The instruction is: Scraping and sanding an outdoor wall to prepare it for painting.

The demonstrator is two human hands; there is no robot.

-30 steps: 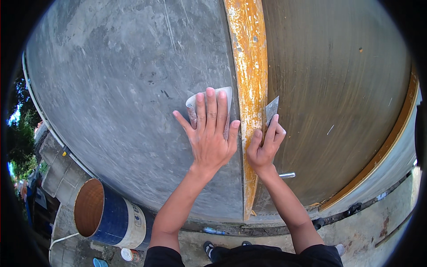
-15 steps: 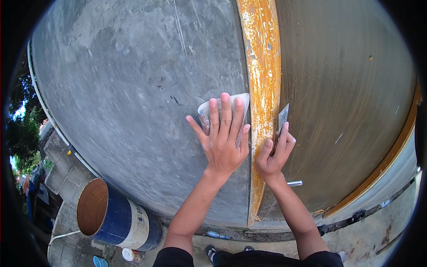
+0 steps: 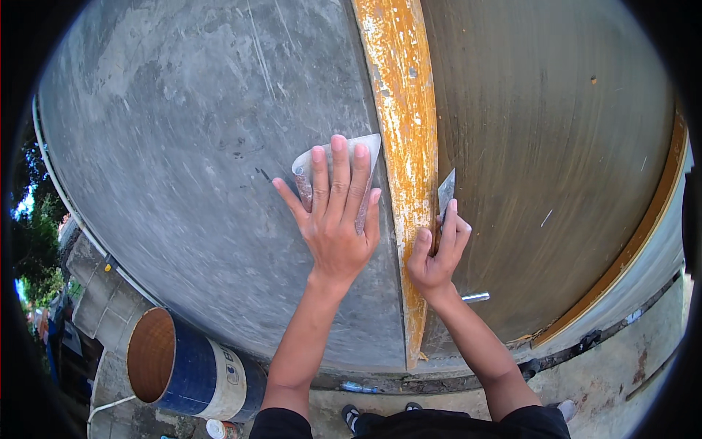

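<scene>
My left hand (image 3: 338, 230) lies flat on the smooth grey wall (image 3: 168, 132), fingers spread over a folded piece of sandpaper (image 3: 300, 162). One corner of the sheet reaches the edge of a wooden frame (image 3: 398, 80) with worn yellow-orange paint. Its speckled, reddish-grey folds stick out beside the fingers. On the other side, my right hand (image 3: 436, 271) is closed around a putty knife (image 3: 447, 189), whose pointed metal blade rises above the fingers, beside the frame's right edge. Most of the knife's handle is hidden by the hand.
Right of the frame stretches a brown panel (image 3: 541, 139), with a short metal rod (image 3: 476, 297) by my right wrist. A rusty blue-and-white drum (image 3: 186, 369) stands at lower left, a small tin (image 3: 219, 429) beside it. A blue plastic bottle (image 3: 360, 388) lies at the wall's foot.
The view has shifted, so the wall and frame sit further left. My left hand has slid a little up the wall with the sandpaper. The right hand still grips the putty knife.
</scene>
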